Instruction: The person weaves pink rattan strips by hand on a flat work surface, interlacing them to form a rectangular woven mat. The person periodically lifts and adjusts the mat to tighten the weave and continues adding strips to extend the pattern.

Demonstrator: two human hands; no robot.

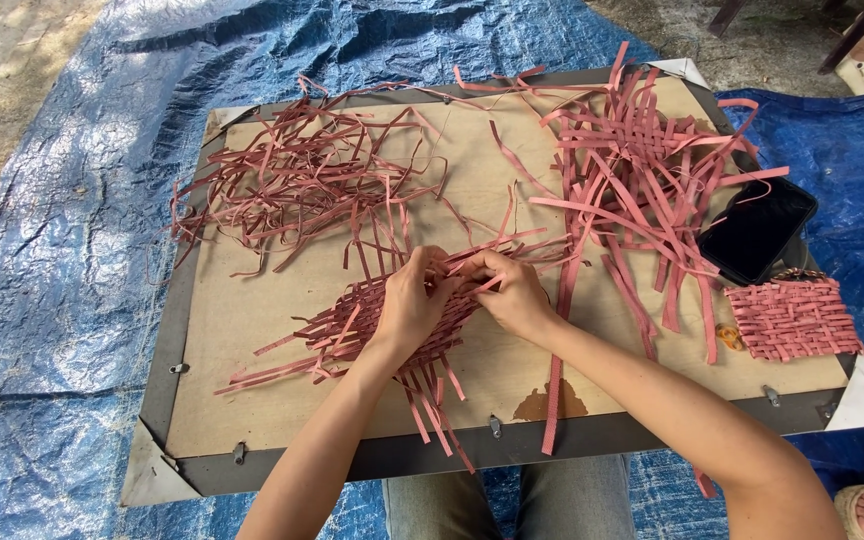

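Note:
A partly woven mat of pink strips (352, 325) lies on a brown board (252, 390) in front of me. My left hand (414, 300) rests on the mat's right part, fingers curled over the weave. My right hand (514, 292) pinches a pink strip (532, 243) at the mat's upper right edge, touching the left hand's fingertips. Loose ends stick out of the mat toward me and to the left.
A tangle of loose pink strips (292, 175) lies at the board's far left, another woven piece with long ends (642, 170) at far right. A small finished woven square (794, 318) and a black phone (757, 230) sit at right. Blue tarp (52, 260) surrounds the board.

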